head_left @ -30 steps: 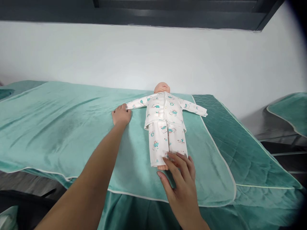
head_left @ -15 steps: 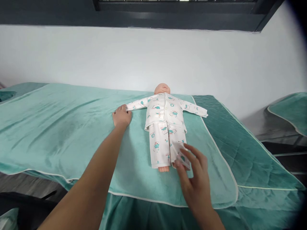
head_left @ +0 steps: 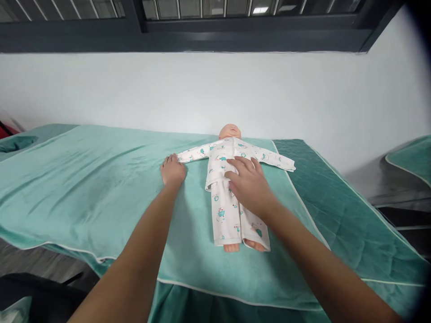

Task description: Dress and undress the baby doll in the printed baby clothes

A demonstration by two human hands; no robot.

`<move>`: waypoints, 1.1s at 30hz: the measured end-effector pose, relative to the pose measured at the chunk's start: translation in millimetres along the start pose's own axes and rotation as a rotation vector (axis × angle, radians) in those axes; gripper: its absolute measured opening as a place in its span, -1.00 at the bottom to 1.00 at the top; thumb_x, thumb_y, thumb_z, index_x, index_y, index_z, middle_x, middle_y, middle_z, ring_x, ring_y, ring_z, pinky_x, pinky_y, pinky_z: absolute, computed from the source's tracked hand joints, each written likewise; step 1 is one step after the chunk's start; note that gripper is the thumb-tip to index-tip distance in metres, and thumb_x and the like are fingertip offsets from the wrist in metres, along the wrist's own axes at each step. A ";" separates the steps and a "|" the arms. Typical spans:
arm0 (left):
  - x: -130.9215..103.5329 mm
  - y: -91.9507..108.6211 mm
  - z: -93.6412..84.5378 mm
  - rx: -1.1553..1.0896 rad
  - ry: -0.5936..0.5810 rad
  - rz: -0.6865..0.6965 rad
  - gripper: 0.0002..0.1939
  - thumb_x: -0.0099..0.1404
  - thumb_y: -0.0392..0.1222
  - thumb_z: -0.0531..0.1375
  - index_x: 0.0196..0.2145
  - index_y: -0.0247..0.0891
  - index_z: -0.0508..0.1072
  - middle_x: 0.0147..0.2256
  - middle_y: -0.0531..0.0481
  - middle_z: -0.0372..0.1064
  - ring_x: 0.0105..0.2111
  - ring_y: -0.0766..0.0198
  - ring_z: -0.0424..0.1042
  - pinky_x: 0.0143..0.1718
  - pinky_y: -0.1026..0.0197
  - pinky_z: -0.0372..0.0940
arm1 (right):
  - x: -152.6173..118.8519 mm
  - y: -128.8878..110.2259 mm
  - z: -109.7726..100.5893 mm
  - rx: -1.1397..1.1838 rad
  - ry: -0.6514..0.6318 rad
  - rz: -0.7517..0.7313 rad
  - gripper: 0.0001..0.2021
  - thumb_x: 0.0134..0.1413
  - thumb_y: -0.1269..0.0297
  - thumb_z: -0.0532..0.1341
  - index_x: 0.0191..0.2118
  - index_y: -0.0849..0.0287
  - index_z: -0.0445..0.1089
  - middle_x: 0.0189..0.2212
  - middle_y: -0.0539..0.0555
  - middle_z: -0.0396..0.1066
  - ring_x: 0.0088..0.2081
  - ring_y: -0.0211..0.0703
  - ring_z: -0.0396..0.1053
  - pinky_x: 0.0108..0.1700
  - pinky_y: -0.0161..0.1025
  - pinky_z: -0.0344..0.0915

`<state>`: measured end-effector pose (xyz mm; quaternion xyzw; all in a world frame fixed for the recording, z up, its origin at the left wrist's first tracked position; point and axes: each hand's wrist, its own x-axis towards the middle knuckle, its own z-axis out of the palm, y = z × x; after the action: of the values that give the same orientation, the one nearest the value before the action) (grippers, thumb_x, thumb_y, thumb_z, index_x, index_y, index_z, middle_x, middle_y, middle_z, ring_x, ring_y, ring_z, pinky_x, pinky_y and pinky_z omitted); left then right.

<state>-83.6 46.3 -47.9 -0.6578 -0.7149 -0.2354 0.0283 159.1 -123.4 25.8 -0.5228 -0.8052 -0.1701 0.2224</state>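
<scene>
A baby doll (head_left: 230, 131) lies on its back with its arms stretched out sideways. It wears a white long-sleeved top (head_left: 215, 167) and white trousers (head_left: 226, 220), both printed with small green and red figures. Bare toes show below the trouser cuffs. At the end of the doll's sleeve (head_left: 193, 154) on the left, my left hand (head_left: 173, 170) is closed around the cuff, its fingertips partly hidden. My right hand (head_left: 249, 184) is over the lower front of the top, fingers apart and holding nothing. It covers part of the top and the trouser waist.
Under the doll is a light green blanket (head_left: 101, 188) with white piping, over a darker quilted cover (head_left: 330, 197). A white wall (head_left: 188, 89) stands behind, below a dark window frame (head_left: 252, 38). Another green cover (head_left: 412, 157) is at the right, and a black item (head_left: 37, 291) at the lower left.
My right hand has moved up from the trouser leg on the right to the top's front. That leg's cuff now lies flatter. My left hand stays at the sleeve; the view has tilted up slightly.
</scene>
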 end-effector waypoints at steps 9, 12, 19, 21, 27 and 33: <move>-2.9 -1.8 -1.5 0.016 0.035 -0.017 -0.52 0.32 -0.22 -0.07 0.16 -0.27 0.29 0.22 -0.24 0.26 0.26 0.00 0.16 0.17 -0.07 0.12 | -15.0 4.0 -2.4 0.039 0.090 0.030 -0.88 0.19 0.44 0.15 -0.27 0.14 0.43 0.14 0.11 0.34 0.23 0.05 0.15 0.30 0.21 -0.05; -3.2 -2.8 -0.7 0.017 0.039 -0.017 -0.51 0.32 -0.22 -0.06 0.18 -0.28 0.28 0.24 -0.23 0.23 0.26 0.01 0.16 0.17 -0.07 0.13 | -20.1 3.8 6.0 0.055 0.051 0.055 -0.87 0.21 0.42 0.14 -0.23 0.15 0.44 0.14 0.15 0.33 0.24 0.07 0.14 0.28 0.20 -0.01; -2.1 -3.8 4.0 0.029 0.027 -0.025 -0.48 0.34 -0.20 -0.08 0.22 -0.27 0.27 0.29 -0.16 0.16 0.29 0.04 0.12 0.23 -0.05 0.06 | -28.8 -1.3 6.7 0.146 0.023 0.111 -0.71 0.28 0.35 0.07 0.05 0.11 0.37 0.18 0.13 0.32 0.23 0.03 0.19 0.29 0.16 0.00; -1.4 -3.8 4.6 0.033 0.024 -0.029 -0.46 0.35 -0.20 -0.09 0.24 -0.30 0.26 0.29 -0.17 0.16 0.29 0.04 0.11 0.24 -0.04 0.06 | -34.9 -4.6 4.5 0.170 -0.021 0.103 -0.68 0.30 0.36 0.04 0.11 0.08 0.33 0.16 0.09 0.36 0.21 -0.02 0.23 0.32 0.17 -0.05; 0.0 -3.6 3.5 0.047 0.018 -0.023 -0.45 0.35 -0.19 -0.09 0.23 -0.37 0.28 0.29 -0.19 0.16 0.29 0.04 0.11 0.24 -0.03 0.06 | -53.7 -17.1 -3.2 0.236 -0.066 0.080 -0.65 0.31 0.40 0.03 0.15 0.04 0.28 0.15 0.03 0.37 0.22 -0.08 0.23 0.35 0.16 -0.11; -0.5 -2.7 1.7 0.061 0.017 -0.024 -0.46 0.35 -0.20 -0.10 0.22 -0.37 0.30 0.29 -0.19 0.17 0.28 0.05 0.12 0.25 -0.02 0.05 | -48.7 -7.6 -10.7 0.377 0.055 0.126 -0.69 0.30 0.35 0.07 0.11 0.05 0.31 0.11 0.08 0.38 0.15 -0.09 0.29 0.26 0.03 0.14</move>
<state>-85.7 46.4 -50.4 -0.6461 -0.7292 -0.2196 0.0516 171.3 -169.2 8.4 -0.5164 -0.7820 -0.0165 0.3486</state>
